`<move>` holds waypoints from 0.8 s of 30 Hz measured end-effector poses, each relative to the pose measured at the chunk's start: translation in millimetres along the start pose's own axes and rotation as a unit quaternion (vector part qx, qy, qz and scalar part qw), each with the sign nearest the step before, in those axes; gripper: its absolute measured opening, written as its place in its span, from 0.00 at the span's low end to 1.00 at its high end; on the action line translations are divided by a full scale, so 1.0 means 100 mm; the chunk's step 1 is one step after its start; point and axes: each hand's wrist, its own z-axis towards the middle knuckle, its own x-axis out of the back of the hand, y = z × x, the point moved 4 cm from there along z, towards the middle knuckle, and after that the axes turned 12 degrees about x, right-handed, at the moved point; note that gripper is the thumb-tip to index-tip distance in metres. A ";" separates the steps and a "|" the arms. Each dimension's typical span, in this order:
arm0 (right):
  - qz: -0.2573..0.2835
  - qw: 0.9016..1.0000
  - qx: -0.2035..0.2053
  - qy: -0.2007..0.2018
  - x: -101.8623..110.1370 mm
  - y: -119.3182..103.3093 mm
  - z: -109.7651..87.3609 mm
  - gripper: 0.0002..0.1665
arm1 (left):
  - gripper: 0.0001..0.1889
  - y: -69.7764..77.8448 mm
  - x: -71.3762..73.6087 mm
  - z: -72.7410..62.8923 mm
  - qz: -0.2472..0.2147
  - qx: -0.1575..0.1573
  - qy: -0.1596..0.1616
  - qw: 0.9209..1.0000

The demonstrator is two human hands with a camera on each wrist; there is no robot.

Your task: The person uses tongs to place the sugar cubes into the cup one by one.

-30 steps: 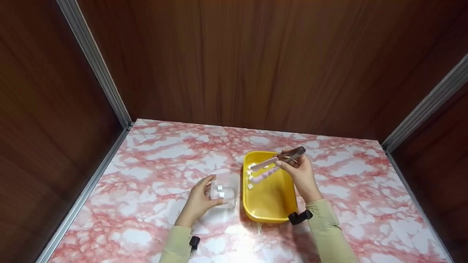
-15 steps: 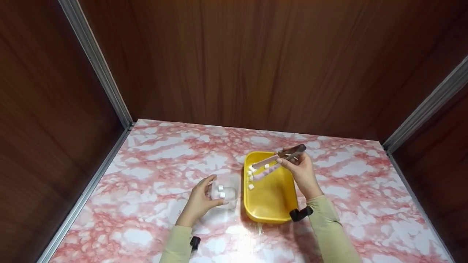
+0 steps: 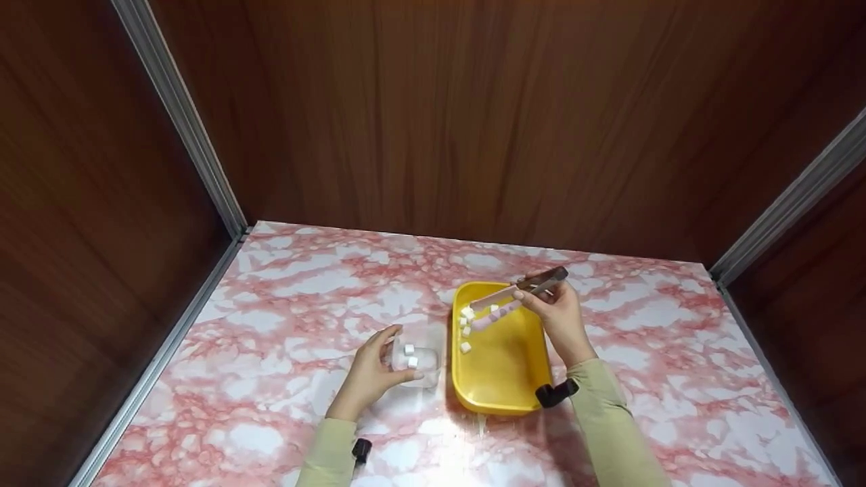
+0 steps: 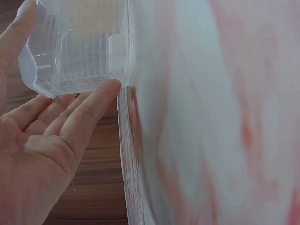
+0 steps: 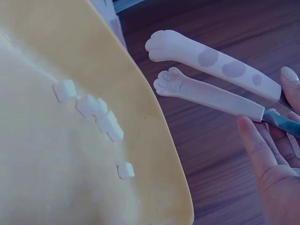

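My left hand (image 3: 369, 372) holds a clear plastic container (image 3: 425, 358) on the table, thumb on one side and fingers on the other. Two small white cubes (image 3: 409, 350) show in it. To its right, a yellow tray (image 3: 500, 365) has several more white cubes (image 3: 465, 348), mostly along its left side. Over the tray's far part, my right hand (image 3: 561, 318) grips a pair of tongs (image 3: 497, 313) by the metal part. Their pink paw-shaped tips stand apart with nothing between them, as the right wrist view shows: one spotted tip (image 5: 161, 46), one plain tip (image 5: 168, 82).
The table (image 3: 291, 284) has a red and white marbled top. A brown wood-look panel (image 3: 433, 122) rises behind it, with others at both sides and metal strips (image 3: 196, 135) at the corners. The tray stands close beside the container.
The tongs have shifted slightly up and away from the cubes at the tray's left side. Their tips remain apart. The left hand and container stay in place.
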 end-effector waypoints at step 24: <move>-0.031 0.999 -0.010 -0.007 -0.06 -0.02 0.08 0.21 | 0.47 -0.01 0.01 -0.01 -0.002 -0.003 -0.008 1.000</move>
